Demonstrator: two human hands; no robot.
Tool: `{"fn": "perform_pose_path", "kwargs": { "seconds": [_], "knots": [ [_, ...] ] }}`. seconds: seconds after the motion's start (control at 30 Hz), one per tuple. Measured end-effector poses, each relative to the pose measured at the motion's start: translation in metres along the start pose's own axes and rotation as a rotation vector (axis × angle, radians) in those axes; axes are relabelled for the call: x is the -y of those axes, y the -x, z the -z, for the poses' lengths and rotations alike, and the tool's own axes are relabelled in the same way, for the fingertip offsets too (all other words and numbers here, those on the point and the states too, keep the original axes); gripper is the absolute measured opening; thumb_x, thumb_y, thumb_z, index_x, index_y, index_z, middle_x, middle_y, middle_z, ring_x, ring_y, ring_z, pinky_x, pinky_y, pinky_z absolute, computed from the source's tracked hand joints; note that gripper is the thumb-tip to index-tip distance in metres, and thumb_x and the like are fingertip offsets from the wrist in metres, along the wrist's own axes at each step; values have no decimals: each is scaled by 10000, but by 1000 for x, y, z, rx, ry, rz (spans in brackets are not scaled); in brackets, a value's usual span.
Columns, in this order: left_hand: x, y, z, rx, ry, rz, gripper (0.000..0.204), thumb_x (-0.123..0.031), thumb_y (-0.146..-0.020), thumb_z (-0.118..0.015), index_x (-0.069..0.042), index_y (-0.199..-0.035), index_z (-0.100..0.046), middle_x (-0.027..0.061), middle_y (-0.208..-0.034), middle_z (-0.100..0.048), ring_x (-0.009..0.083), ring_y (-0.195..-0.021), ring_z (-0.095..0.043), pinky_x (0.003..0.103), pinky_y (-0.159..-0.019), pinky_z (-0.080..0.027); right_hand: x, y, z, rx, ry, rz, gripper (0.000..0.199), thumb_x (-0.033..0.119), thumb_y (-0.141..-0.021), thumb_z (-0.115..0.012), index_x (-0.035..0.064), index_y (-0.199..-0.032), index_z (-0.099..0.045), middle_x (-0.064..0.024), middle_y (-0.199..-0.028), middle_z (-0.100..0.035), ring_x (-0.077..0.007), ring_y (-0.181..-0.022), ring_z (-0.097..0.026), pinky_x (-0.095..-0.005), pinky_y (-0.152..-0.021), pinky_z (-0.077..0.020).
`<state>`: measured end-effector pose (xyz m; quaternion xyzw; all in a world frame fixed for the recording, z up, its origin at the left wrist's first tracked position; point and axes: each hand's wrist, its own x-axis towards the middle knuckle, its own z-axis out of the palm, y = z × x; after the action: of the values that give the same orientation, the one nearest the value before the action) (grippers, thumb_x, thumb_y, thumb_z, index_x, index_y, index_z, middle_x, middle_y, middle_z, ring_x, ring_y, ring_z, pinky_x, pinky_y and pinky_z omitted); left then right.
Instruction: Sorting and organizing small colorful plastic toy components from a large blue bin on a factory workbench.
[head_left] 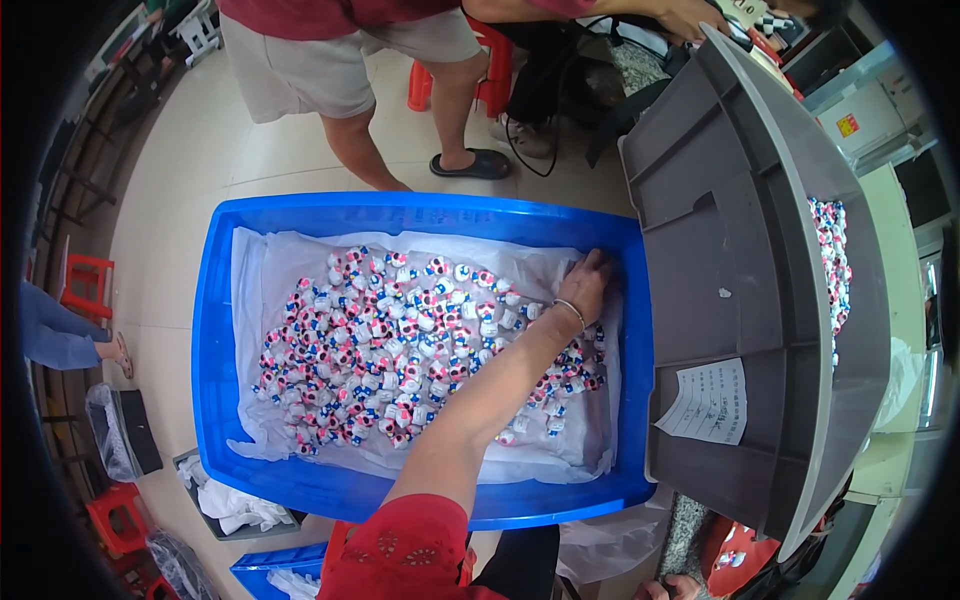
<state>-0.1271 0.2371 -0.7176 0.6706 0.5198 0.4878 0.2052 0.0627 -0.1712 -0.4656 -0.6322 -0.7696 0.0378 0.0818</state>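
My left hand, with a bracelet at the wrist, reaches into the right end of a large blue bin. Its fingers curl down beside the bin's right wall, over the edge of the white liner sheet; what they hold, if anything, is hidden. Across the liner lies a wide heap of small white figurines with pink, blue and black parts. My forearm crosses above them. My right hand does not show. At the lower right edge are fingers whose owner I cannot tell.
A grey crate stands tilted against the bin's right side, bearing a paper label, with more figurines inside. A person in light shorts stands beyond the bin. Red stools, a tray of white sheets and a red tray surround it.
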Motion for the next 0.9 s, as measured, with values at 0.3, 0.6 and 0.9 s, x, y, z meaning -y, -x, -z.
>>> {"fn": "perform_pose_path", "kwargs": {
  "seconds": [0.3, 0.6, 0.9],
  "knots": [
    [1, -10, 11, 139, -133, -42, 224, -24, -763, -511, -99, -928, -642, 86, -1024, -556, 261, -967, -577, 345, -817, -495, -1, 0, 0, -12, 6, -2, 293, 56, -658, -705, 114, -930, -613, -109, -1042, -504, -321, -983, -488, -496, -900, -386],
    [11, -3, 21, 279, -433, -93, 243, -46, -737, -539, -107, -940, -658, 62, -1067, -579, 245, -976, -579, 328, -814, -506, 6, 0, 3, -2, 28, 25, 266, 59, -677, -702, 113, -923, -618, -112, -1042, -508, -320, -985, -489, -496, -899, -393],
    [-49, 32, 67, 701, -286, -90, 221, -149, -735, -587, -58, -929, -643, 128, -1014, -602, 296, -992, -567, 369, -851, -486, 6, 3, 13, -32, -5, -1, 256, 48, -678, -706, 118, -911, -625, -107, -1026, -529, -317, -958, -502, -466, -847, -411]
  ]
}}
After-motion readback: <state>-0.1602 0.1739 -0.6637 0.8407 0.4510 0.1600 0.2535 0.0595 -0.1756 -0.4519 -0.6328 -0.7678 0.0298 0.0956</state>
